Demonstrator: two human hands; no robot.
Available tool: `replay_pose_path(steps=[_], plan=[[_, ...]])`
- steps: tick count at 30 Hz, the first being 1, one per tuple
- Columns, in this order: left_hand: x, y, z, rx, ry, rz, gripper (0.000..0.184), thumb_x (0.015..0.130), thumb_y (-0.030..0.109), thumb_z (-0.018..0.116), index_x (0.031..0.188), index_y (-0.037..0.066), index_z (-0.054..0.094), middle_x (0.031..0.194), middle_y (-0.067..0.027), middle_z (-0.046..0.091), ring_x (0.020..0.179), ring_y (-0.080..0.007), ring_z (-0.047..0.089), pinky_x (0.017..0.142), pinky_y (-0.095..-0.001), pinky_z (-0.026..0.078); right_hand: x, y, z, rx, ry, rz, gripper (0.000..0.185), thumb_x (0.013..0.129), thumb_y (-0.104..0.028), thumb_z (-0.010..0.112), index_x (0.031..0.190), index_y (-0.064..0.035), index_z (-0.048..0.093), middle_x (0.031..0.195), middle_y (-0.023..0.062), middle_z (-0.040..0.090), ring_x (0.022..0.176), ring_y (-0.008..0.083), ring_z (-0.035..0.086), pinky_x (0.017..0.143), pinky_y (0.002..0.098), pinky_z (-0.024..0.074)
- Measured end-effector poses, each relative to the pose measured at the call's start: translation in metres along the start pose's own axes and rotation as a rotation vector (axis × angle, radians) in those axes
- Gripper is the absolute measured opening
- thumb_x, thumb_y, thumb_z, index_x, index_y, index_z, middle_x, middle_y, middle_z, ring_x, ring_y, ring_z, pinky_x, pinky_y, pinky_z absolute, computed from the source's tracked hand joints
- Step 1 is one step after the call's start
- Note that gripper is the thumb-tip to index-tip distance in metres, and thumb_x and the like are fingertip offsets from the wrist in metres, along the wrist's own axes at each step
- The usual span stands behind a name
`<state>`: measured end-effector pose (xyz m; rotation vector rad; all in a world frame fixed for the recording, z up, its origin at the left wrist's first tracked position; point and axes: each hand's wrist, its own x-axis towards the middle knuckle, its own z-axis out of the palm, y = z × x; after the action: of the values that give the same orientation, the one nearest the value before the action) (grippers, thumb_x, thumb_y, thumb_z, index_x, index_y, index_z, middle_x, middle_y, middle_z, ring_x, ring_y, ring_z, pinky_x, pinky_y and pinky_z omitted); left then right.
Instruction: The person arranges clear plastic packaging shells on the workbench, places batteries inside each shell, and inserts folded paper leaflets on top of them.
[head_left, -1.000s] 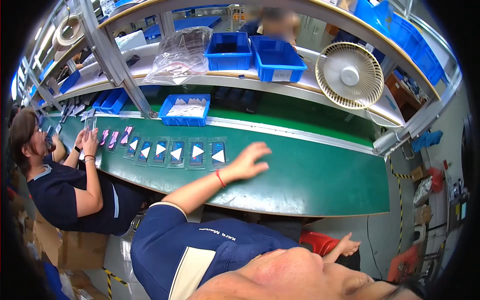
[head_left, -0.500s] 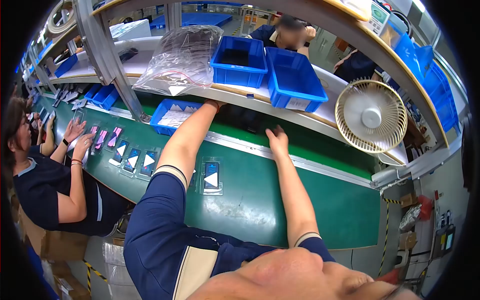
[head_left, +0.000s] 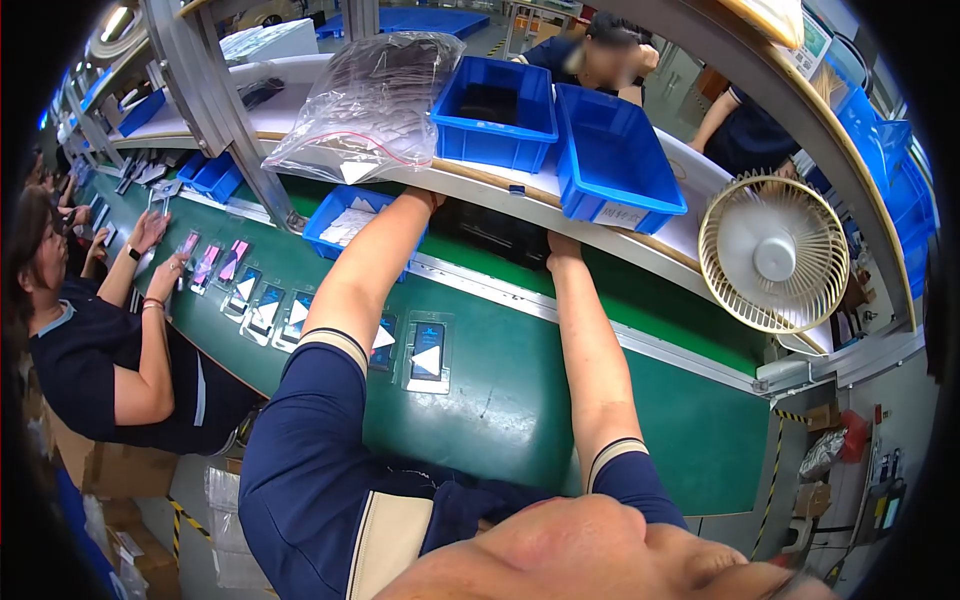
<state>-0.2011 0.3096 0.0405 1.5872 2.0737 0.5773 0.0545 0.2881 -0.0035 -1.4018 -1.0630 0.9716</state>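
Both my arms reach under the shelf over the green conveyor strip. A black tray-like thing [head_left: 490, 232] lies in shadow there, between my hands. My left hand [head_left: 434, 201] is at its left end, mostly covered by the shelf edge, its fingers hidden. At the right end my right hand [head_left: 562, 250] touches or nearly touches it; its fingers are hidden too. Nearer me on the green table [head_left: 490, 400], a clear plastic tray holds a dark phone-like panel [head_left: 428, 350] with a white triangle on it. A similar panel [head_left: 382, 342] is partly behind my left arm.
Beside my left forearm, a blue bin [head_left: 325, 225] holds white pieces. Above are a clear bag [head_left: 370, 110], two blue bins [head_left: 495, 140] [head_left: 610, 195] and a fan [head_left: 773, 255]. A co-worker [head_left: 100, 340] handles panels at left; another person [head_left: 600, 60] is behind the shelf.
My right hand has moved up and inward under the shelf, to the right end of the black thing. More of that thing now shows. The view has shifted slightly.
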Motion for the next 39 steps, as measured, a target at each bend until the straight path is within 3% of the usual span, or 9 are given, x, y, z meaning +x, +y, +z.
replay_pose_path(steps=[8, 19, 21, 24, 29, 30, 33, 36, 39], plan=[[-0.01, 0.026, 0.012, -0.041, -0.038, -0.043, 0.038, 0.084, 0.016, 0.059, 0.119, 0.0, 0.054, 0.108, -0.0191, 0.062, 0.104, -0.0338, 0.059, 0.089, -0.0418, 0.047, -0.011, -0.009, -0.018, -0.521, 0.006, -0.259, 0.068, 0.074, -0.006, 0.07, 0.135, -0.0089, 0.04, 0.129, 0.0118, 0.051, 0.121, 0.0266, 0.046, 0.098, 0.0316, 0.0384], [-0.015, 0.02, 0.069, -0.054, -0.188, -0.02, 0.036, 0.084, 0.013, 0.06, 0.117, -0.001, 0.055, 0.102, -0.0187, 0.064, 0.099, -0.033, 0.062, 0.086, -0.0437, 0.049, 0.017, 0.028, -0.071, -0.362, -0.035, 0.09, 0.043, 0.076, -0.01, 0.069, 0.112, 0.0085, 0.055, 0.11, 0.0215, 0.061, 0.093, 0.0287, 0.063, 0.077, 0.0372, 0.05], [-0.037, 0.023, 0.078, -0.217, -0.235, -0.071, 0.036, 0.084, 0.013, 0.06, 0.117, -0.001, 0.055, 0.101, -0.0186, 0.065, 0.098, -0.0328, 0.062, 0.086, -0.0441, 0.049, 0.007, 0.026, -0.088, -0.409, 0.044, 0.17, 0.033, 0.077, -0.012, 0.07, 0.094, 0.0149, 0.061, 0.095, 0.022, 0.065, 0.081, 0.0291, 0.065, 0.07, 0.0382, 0.0506], [-0.088, 0.062, 0.084, -0.938, -0.365, -0.457, 0.028, 0.087, 0.01, 0.051, 0.11, -0.005, 0.055, 0.093, -0.0187, 0.065, 0.087, -0.0372, 0.065, 0.071, -0.0574, 0.05, -0.018, 0.005, -0.118, -0.352, 0.046, 0.214, 0.032, 0.076, -0.013, 0.071, 0.092, 0.0137, 0.062, 0.093, 0.0207, 0.066, 0.081, 0.0292, 0.065, 0.069, 0.0386, 0.0504], [-0.165, 0.102, 0.082, -1.004, -0.402, -0.421, 0.022, 0.085, -0.004, 0.054, 0.105, -0.01, 0.053, 0.096, -0.0206, 0.062, 0.082, -0.0349, 0.065, 0.065, -0.0547, 0.056, -0.022, 0.013, -0.18, -0.18, -0.019, 0.307, 0.033, 0.079, -0.008, 0.066, 0.095, 0.0191, 0.055, 0.087, 0.0273, 0.063, 0.071, 0.0346, 0.065, 0.058, 0.0495, 0.0534], [-0.179, 0.107, 0.088, -0.967, -0.407, -0.405, 0.023, 0.085, -0.003, 0.055, 0.107, -0.009, 0.053, 0.098, -0.0204, 0.062, 0.083, -0.0362, 0.065, 0.066, -0.0566, 0.055, -0.054, -0.023, -0.191, -0.145, -0.036, 0.385, 0.033, 0.076, -0.008, 0.07, 0.095, 0.0159, 0.058, 0.095, 0.0244, 0.063, 0.081, 0.0305, 0.066, 0.069, 0.0388, 0.0528], [-0.236, 0.121, 0.099, -1.005, -0.439, -0.388, 0.03, 0.083, -0.005, 0.058, 0.113, -0.007, 0.05, 0.103, -0.0205, 0.061, 0.089, -0.0362, 0.064, 0.067, -0.0565, 0.055, -0.096, -0.04, -0.232, -0.233, -0.104, 0.347, 0.029, 0.08, -0.007, 0.067, 0.095, 0.0158, 0.058, 0.093, 0.0226, 0.064, 0.076, 0.0275, 0.066, 0.068, 0.037, 0.0528], [-0.28, 0.131, 0.123, -0.934, -0.455, -0.358, 0.053, 0.083, -0.004, 0.06, 0.125, -0.005, 0.028, 0.115, -0.0217, 0.051, 0.093, -0.0367, 0.062, 0.069, -0.0559, 0.056, -0.121, -0.015, -0.285, -0.214, -0.152, 0.316, 0.027, 0.082, -0.01, 0.065, 0.1, 0.0103, 0.06, 0.091, 0.0164, 0.066, 0.076, 0.0213, 0.064, 0.07, 0.0323, 0.0509], [-0.323, 0.142, 0.153, -0.963, -0.537, -0.287, 0.051, 0.082, -0.003, 0.06, 0.116, -0.001, 0.023, 0.116, -0.0224, 0.046, 0.096, -0.0365, 0.06, 0.061, -0.0524, 0.058, -0.158, 0.0, -0.334, -0.289, -0.038, 0.173, 0.03, 0.084, -0.01, 0.063, 0.107, 0.0096, 0.06, 0.093, 0.0137, 0.066, 0.08, 0.0183, 0.063, 0.075, 0.0287, 0.0492]])
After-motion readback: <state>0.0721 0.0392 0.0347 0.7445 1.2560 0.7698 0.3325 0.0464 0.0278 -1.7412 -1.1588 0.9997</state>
